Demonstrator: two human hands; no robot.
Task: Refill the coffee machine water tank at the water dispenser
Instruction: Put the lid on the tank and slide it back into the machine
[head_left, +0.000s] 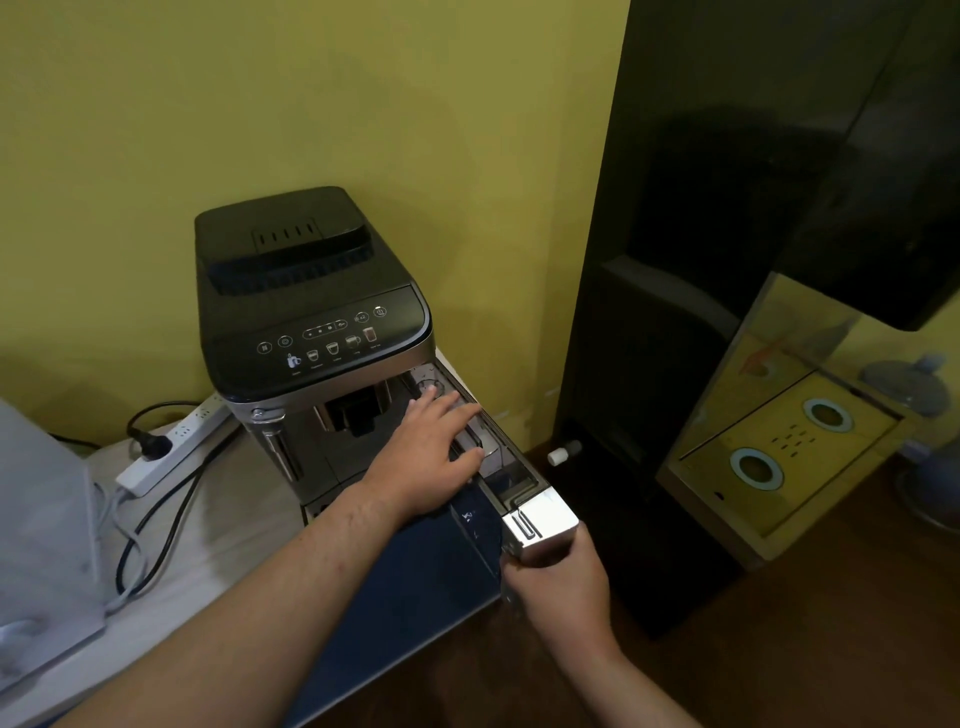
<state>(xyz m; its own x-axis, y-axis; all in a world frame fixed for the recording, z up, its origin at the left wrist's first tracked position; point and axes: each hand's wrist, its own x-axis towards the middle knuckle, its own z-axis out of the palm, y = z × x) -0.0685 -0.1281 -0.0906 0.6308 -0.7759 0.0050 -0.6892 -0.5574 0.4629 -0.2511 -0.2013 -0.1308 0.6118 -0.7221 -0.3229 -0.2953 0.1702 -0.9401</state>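
R hand (561, 577) on tank (546, 521), dispenser (649, 353) just rt.

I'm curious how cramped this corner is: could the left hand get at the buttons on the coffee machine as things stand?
Probably yes. The left hand rests open on the pulled-out water tank, just below the button panel, with nothing between them.
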